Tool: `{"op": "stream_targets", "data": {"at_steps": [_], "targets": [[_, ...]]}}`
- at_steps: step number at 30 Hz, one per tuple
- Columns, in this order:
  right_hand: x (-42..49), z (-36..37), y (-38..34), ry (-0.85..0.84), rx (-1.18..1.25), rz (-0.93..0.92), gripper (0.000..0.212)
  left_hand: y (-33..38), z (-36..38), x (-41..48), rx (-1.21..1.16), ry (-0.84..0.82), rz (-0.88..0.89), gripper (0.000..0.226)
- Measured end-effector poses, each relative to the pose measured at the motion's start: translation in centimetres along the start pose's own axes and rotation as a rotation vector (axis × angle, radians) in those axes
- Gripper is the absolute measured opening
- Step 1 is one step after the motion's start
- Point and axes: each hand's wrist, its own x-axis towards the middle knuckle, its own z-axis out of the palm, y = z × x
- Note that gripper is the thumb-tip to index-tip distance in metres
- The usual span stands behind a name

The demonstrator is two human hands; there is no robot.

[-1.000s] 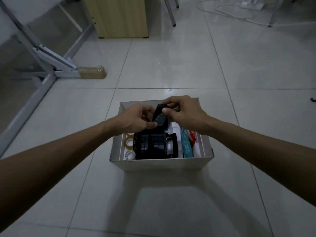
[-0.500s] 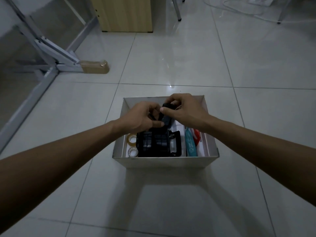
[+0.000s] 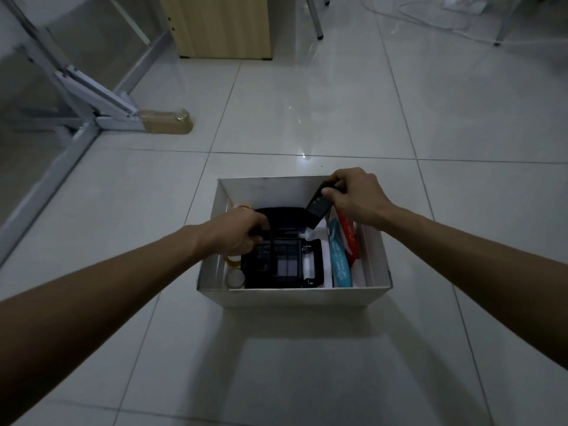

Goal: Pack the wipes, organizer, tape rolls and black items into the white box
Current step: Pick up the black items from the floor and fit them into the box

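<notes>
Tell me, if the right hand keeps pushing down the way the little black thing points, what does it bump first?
Probably the rounded black item at the back of the white box; the small black device in the right hand tilts toward it. Depth is unclear.

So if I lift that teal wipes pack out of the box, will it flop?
Probably somewhat: the teal wipes pack looks like a soft pouch, standing on edge against the red pack. Its glossy wrapper may be slippery. It likely won't roll.
</notes>
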Motion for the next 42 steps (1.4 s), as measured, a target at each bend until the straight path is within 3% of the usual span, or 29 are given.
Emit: {"op": "stream_targets", "data": {"at_steps": [7, 16, 22, 35, 42], "targets": [[1.2, 1.2, 0.6, -0.089, -0.076, 0.017, 0.021, -0.3, 0.3, -0.2, -0.020, 0.040, 0.021, 0.038], [2.1, 1.1, 0.5, -0.187, -0.152, 0.097, 0.024, 0.2, 0.5, -0.5, -0.021, 0.071, 0.015, 0.030], [1.6, 0.8, -0.1, -0.259, -0.198, -0.042, 0.020, 0.1, 0.3, -0.4, -0.047, 0.064, 0.018, 0.034], [1.5, 0.5, -1.5, -0.325, -0.287, -0.072, 0.025, -0.5, 0.2, -0.5, -0.061, 0.045, 0.056, 0.037], [1.4, 1.5, -1.9, -0.278, -0.382, 0.056, 0.021, 0.5, -0.2, -0.8, -0.022, 0.033, 0.039, 0.040]]}}
